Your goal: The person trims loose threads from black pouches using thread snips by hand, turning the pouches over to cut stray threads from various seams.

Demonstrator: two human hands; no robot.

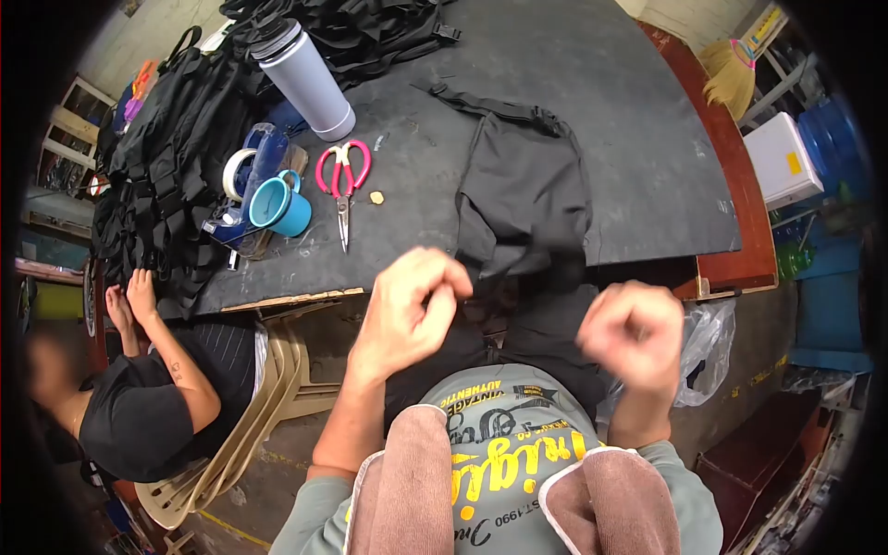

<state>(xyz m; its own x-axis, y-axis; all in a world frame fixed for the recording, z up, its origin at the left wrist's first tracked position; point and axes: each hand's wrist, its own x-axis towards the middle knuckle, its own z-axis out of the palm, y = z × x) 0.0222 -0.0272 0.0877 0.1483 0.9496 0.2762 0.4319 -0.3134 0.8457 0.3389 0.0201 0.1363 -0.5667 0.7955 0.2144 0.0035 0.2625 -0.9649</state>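
Observation:
A black fabric bag (523,180) lies on the dark tabletop, a strap with a buckle along its far end. Its near end hangs at the table edge and is blurred by motion. My left hand (418,310) is raised just left of that end, fingers curled into a closed grip with the thumb against the index finger. To the right of the bag, my right hand (634,333) is also closed, its curled fingers smeared by motion. What either hand holds, if anything, cannot be made out. Both hands are above my lap, near the table edge.
Pink-handled scissors (343,185), a blue mug (281,209), a tape roll (240,174) and a lavender bottle (310,85) stand or lie on the left. Black straps and bags (166,148) are heaped beyond. A co-worker (153,407) sits at left; a plastic bag (710,351) hangs at right.

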